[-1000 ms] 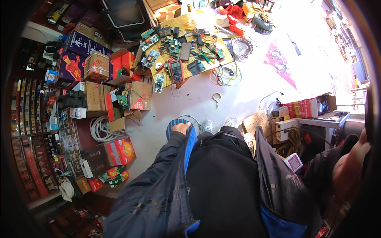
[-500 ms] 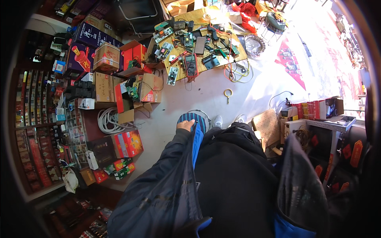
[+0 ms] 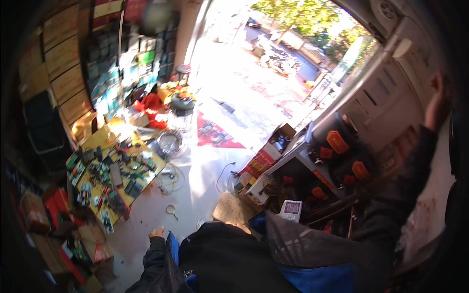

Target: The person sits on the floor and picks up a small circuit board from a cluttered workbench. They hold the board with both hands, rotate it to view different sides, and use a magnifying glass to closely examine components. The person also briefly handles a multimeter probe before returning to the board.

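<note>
My left hand [image 3: 156, 232] is low at the lower left, beside the front edge of my dark jacket with its blue lining [image 3: 172, 246]. It is small in view, and how its fingers lie is not clear. At the right rim, my right hand [image 3: 438, 100] is raised on an outstretched arm near the pale wall. It is blurred, so whether it holds anything cannot be told. A white device with keys, like a calculator [image 3: 291, 209], lies below the dark red-marked cases, nearer my body than my right hand.
A yellow table [image 3: 97, 139] crowded with circuit boards stands at the left, with open cartons [image 3: 93, 239] beside it. A yellow ring-shaped tool with a handle [image 3: 171, 211] lies on the floor. A patterned seat [image 3: 232, 207] and a metal basin [image 3: 170, 141] stand farther on.
My view has turned right toward the bright doorway. My right arm has come into view, stretched out and raised. My left hand, earlier at the jacket edge, now appears lower and farther left.
</note>
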`<state>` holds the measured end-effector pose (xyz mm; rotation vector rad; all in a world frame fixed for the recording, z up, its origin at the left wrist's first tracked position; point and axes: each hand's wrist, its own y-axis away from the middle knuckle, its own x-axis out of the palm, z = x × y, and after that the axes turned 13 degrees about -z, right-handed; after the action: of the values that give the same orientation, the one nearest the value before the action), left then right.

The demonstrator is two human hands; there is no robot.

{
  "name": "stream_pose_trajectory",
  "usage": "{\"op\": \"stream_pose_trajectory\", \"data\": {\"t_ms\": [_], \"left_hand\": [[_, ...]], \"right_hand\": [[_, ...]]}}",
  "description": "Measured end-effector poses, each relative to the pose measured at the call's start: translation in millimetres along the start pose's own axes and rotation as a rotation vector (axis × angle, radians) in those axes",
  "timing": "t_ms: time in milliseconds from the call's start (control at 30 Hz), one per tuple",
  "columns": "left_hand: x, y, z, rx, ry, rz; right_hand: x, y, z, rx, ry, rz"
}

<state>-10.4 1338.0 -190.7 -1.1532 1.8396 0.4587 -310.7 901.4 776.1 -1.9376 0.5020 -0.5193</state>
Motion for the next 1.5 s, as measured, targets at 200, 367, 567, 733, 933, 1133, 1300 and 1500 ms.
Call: {"op": "stream_pose_trajectory", "data": {"t_ms": [200,367,567,733,933,1133,1300,1500], "left_hand": [[-19,-88,-100,-0.48,0.538,-0.11],[-66,-51,-147,-0.563,0.73,-0.178],[-87,63,-115,-1.034,0.679,-0.22],[-106,112,-98,-1.17,0.561,-0.231],[-108,102,-85,-1.157,0.499,-0.072],[-92,101,-97,-1.136,0.455,0.038],[-93,97,-108,-1.146,0.443,0.048],[-86,106,-130,-1.221,0.404,-0.044]], "right_hand": [[90,295,155,0.913,-0.478,0.259],[77,573,311,0.513,-0.67,1.907],[-20,701,333,-0.295,-0.86,2.641],[-10,694,426,0.015,-0.997,2.484],[-12,642,540,0.385,-1.29,2.379],[-14,611,605,0.57,-1.563,2.336],[-8,598,620,0.679,-1.671,2.313],[2,602,625,0.769,-1.736,2.284]]}}
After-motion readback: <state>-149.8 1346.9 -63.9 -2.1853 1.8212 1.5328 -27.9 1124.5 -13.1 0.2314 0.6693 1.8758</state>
